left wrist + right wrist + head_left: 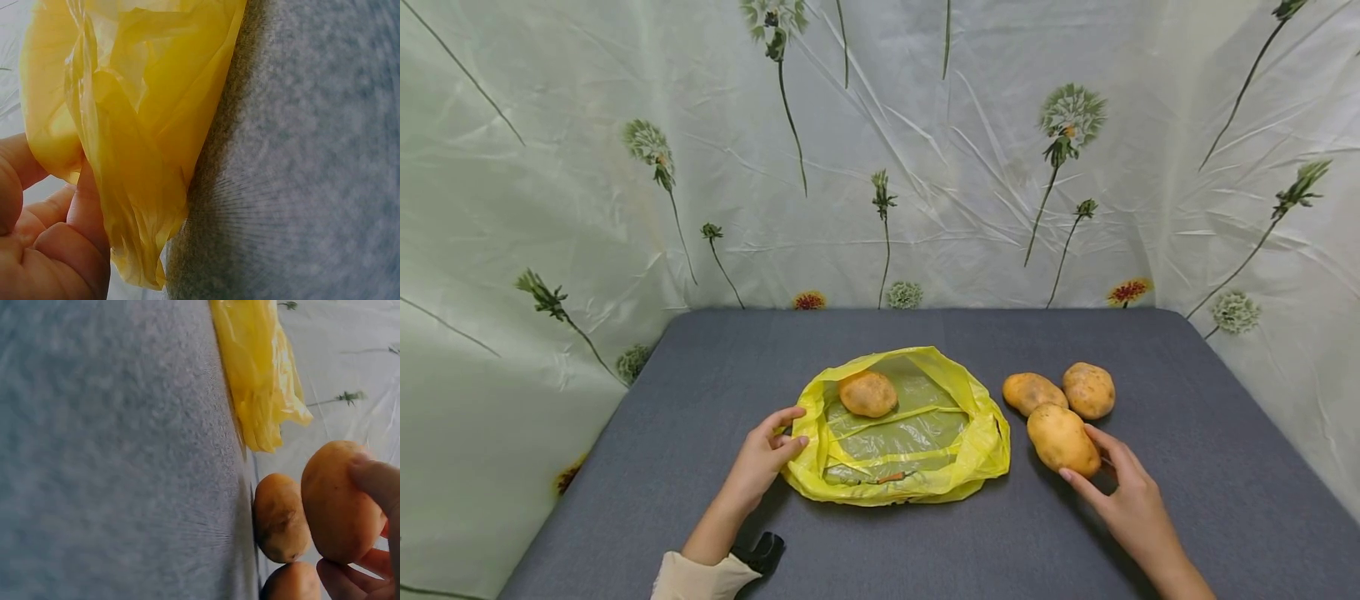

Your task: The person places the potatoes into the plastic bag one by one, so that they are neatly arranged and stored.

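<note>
A yellow plastic bag (992,446) lies on the table with its mouth spread wide, and one potato (868,394) rests inside near the back left. My left hand (762,458) pinches the bag's left rim between thumb and fingers; the left wrist view shows the thin yellow film (144,156) in folds beside the fingers. To the right of the bag, my right hand (1123,492) grips a potato (1063,440) by its side, held above the table. Behind it lie two more potatoes, one (1032,392) closer to the bag and one (1089,390) farther right.
Dark grey cloth covers the table (925,550). A pale curtain (925,167) printed with dandelions hangs behind it and along both sides. A black strap-like piece (763,552) sits at the left wrist, by the cream sleeve (700,579).
</note>
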Demonstrator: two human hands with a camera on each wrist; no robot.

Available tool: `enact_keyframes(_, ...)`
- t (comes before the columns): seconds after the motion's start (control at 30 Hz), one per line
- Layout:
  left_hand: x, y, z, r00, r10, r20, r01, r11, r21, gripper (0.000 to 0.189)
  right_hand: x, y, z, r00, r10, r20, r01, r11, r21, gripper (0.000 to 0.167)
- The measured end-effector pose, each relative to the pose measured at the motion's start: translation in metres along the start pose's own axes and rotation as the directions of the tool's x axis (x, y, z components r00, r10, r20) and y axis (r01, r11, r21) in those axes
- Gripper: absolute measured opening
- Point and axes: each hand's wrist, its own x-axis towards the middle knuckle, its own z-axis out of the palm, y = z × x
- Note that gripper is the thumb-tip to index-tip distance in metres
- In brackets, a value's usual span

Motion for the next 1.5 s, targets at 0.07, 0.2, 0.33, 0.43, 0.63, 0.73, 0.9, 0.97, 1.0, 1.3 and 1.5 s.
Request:
enact_keyframes(0.07,0.000,0.000,0.000,1.000,-0.004,-0.001,0.004,1.000,0.000,0.043,0.003,-0.003,0.000,1.000,-0.024,0.000,0.024,1.000,0.000,0.074)
enact_keyframes(0.2,0.000,-0.001,0.000,1.000,-0.007,-0.006,0.008,1.000,0.007,0.043,0.010,-0.007,0.001,0.998,-0.056,0.007,0.056,0.998,0.002,0.075)
enact_keyframes(0.33,0.000,-0.001,0.000,1.000,-0.006,-0.008,0.006,1.000,0.010,0.043,0.018,-0.011,0.003,0.997,-0.079,0.020,0.079,0.997,-0.003,0.074)
enact_keyframes(0.43,0.000,-0.001,0.000,1.000,-0.005,-0.006,0.005,1.000,0.012,0.043,0.026,-0.015,0.005,0.995,-0.096,0.025,0.096,0.995,0.010,0.074)
enact_keyframes(0.63,0.000,0.000,0.001,1.000,-0.013,-0.007,0.013,1.000,0.019,0.043,0.038,-0.022,0.014,0.992,-0.118,0.048,0.117,0.993,0.027,0.071)
enact_keyframes(0.73,0.001,0.000,0.001,1.000,-0.017,-0.008,0.017,1.000,0.018,0.044,0.043,-0.026,0.020,0.990,-0.123,0.068,0.122,0.992,0.019,0.069)
enact_keyframes(0.9,0.001,0.000,0.001,1.000,-0.022,-0.012,0.023,1.000,0.012,0.043,0.051,-0.030,0.029,0.985,-0.144,0.099,0.143,0.990,0.013,0.068)
enact_keyframes(0.97,0.001,0.000,0.001,1.000,-0.019,-0.012,0.019,1.000,0.009,0.043,0.055,-0.032,0.032,0.982,-0.158,0.107,0.156,0.987,0.031,0.067)
enact_keyframes(1.0,0.001,0.000,0.001,1.000,-0.017,-0.012,0.017,1.000,0.007,0.043,0.057,-0.033,0.034,0.980,-0.166,0.111,0.162,0.986,0.038,0.067)
enact_keyframes(1.3,0.001,0.002,0.001,1.000,-0.021,0.001,0.021,1.000,-0.016,0.045,0.071,-0.042,0.052,0.971,-0.178,0.159,0.163,0.981,0.102,0.064)
enact_keyframes(1.5,-0.001,0.005,0.001,0.999,-0.039,0.006,0.039,0.999,-0.024,0.045,0.077,-0.045,0.067,0.965,-0.190,0.179,0.173,0.979,0.111,0.064)
